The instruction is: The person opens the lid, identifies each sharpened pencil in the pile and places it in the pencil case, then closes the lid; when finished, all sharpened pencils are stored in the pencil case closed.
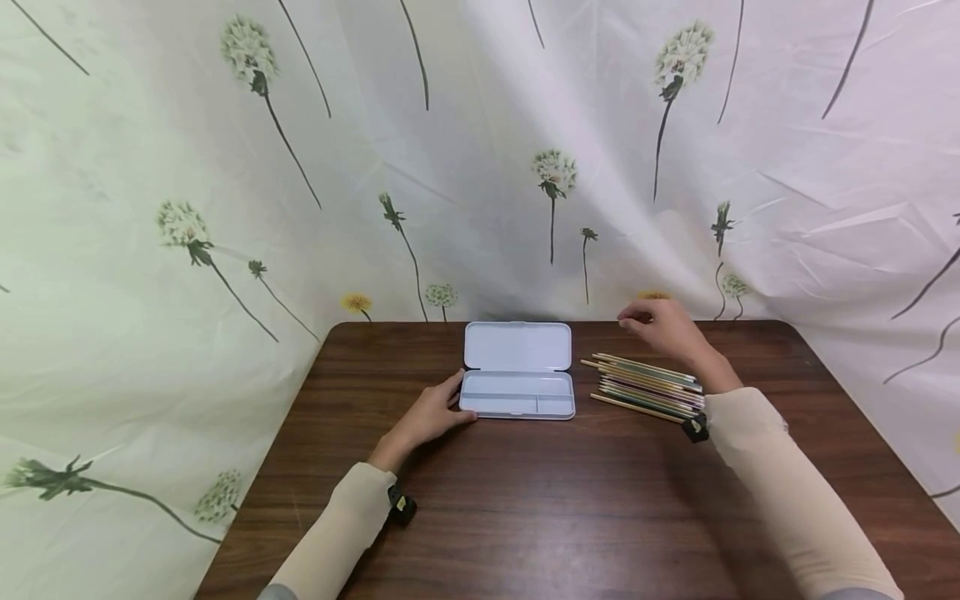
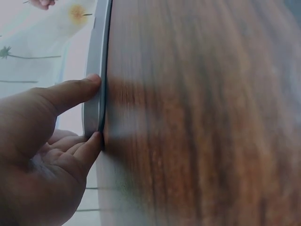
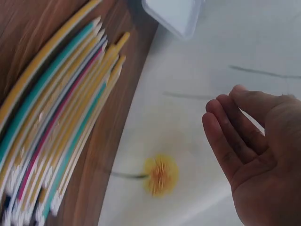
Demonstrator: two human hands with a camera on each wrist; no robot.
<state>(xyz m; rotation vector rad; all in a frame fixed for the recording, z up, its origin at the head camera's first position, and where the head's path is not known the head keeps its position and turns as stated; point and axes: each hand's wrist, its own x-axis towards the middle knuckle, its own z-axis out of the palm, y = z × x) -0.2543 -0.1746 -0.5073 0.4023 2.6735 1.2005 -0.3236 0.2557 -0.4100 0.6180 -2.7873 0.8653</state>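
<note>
An opened pale pencil case (image 1: 517, 346) lies on the table, its lid tipped back and its divided tray facing up. My left hand (image 1: 431, 414) holds the case at its left end; in the left wrist view the thumb (image 2: 77, 92) presses on its side wall and the fingertips sit at the corner. Right of the case lies a bundle of pencils (image 1: 648, 385), side by side, some with coloured barrels. Up above the far side of these pencils is my right hand (image 1: 663, 329), fingers loosely bent and holding nothing, as the right wrist view confirms.
The dark wooden table (image 1: 525, 500) ends at a back edge just behind the case lid. A white curtain (image 1: 480, 208) printed with dandelions hangs behind it and along both sides. One pencil lies slightly apart at the front of the bundle.
</note>
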